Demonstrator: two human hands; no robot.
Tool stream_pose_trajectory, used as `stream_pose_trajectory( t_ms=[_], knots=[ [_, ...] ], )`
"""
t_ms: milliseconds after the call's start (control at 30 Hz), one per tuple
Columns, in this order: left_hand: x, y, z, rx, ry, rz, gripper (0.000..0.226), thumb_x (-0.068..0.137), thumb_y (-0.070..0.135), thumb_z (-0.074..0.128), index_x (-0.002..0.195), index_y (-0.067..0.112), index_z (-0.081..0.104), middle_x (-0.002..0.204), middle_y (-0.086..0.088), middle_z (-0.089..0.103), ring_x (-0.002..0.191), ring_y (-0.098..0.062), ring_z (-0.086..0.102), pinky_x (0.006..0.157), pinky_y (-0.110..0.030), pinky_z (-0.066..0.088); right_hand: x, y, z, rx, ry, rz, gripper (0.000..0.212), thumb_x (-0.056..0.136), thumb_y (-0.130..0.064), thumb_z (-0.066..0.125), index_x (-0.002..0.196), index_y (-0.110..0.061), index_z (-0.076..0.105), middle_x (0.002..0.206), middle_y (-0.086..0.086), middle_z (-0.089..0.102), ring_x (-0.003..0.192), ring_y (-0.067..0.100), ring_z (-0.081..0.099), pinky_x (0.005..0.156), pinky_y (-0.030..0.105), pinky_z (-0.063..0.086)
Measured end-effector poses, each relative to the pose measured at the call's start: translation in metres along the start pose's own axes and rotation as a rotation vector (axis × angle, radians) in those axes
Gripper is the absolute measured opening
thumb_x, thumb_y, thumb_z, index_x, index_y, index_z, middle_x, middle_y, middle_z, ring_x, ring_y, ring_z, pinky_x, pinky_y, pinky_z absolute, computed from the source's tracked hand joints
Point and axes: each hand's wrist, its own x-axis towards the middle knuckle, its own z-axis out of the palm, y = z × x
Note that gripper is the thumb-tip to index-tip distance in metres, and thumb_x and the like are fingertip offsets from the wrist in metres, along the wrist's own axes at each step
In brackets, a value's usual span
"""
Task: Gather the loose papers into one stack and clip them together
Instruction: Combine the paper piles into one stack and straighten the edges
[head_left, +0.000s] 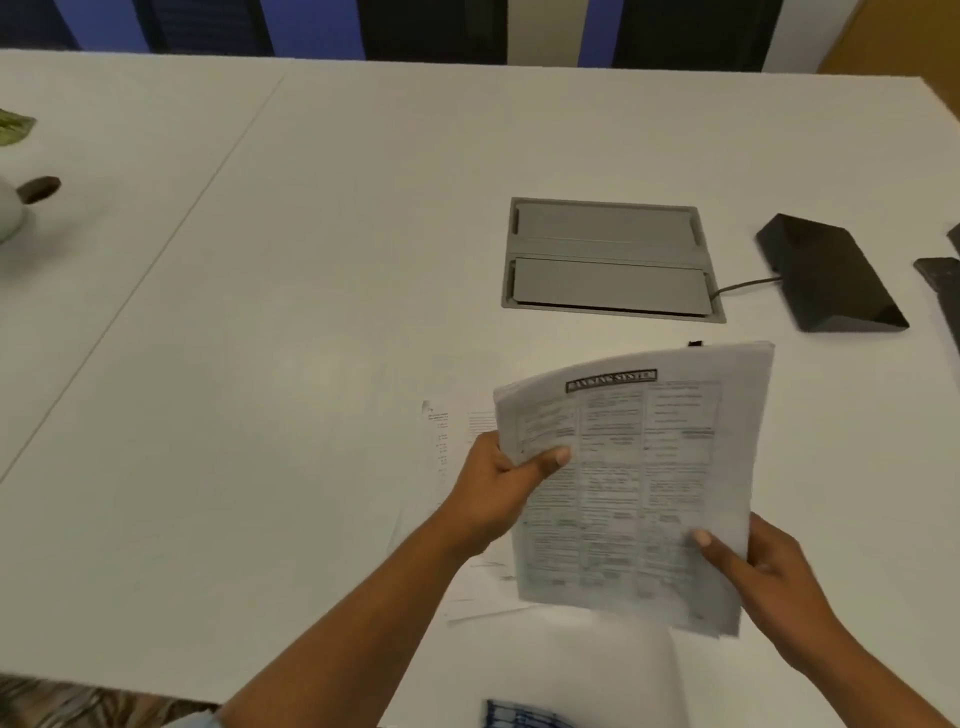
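White printed paper stack (628, 483) pinched by left hand (498, 493) at nine o'clock, right hand (769, 566) at four; loose white sheets (452, 441) underneath risk being missed; uneven edges may slip.

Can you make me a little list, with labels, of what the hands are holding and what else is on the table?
left hand: grips the left edge of the stack
right hand: grips the lower right edge
held: stack of white printed papers, lifted off the white table
under it: loose white sheets lying flat
behind: grey cable hatch, black wedge-shaped device
clip: tiny black bit at top edge, unclear
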Motion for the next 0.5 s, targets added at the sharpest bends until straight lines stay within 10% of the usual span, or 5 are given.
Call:
stream_pose_trajectory(
  t_ms=[300,500],
  knots=[
    [0.003,-0.078,-0.022,0.513,0.521,-0.290,0.057,0.085,0.054,0.067,0.127,0.016,0.059,0.126,0.000,0.064,0.113,-0.018,0.062,0.097,-0.034,0.050,-0.031,0.031,-0.012,0.068,0.196,0.156,0.014,0.089,-0.005,0.063,0.095,-0.012,0.073,0.082,0.007,0.079,0.071,0.023,0.076,0.055,0.023,0.059],
    [0.001,-0.120,-0.024,1.006,0.520,-0.558,0.082,0.072,0.062,0.073,0.128,0.011,0.043,0.126,-0.009,0.050,0.116,-0.026,0.053,0.089,-0.038,0.050,-0.031,0.033,-0.020,0.182,0.334,0.198,0.024,0.085,-0.012,0.066,0.108,-0.006,0.070,0.089,0.003,0.077,0.078,0.030,0.074,0.066,0.029,0.061]
  ],
)
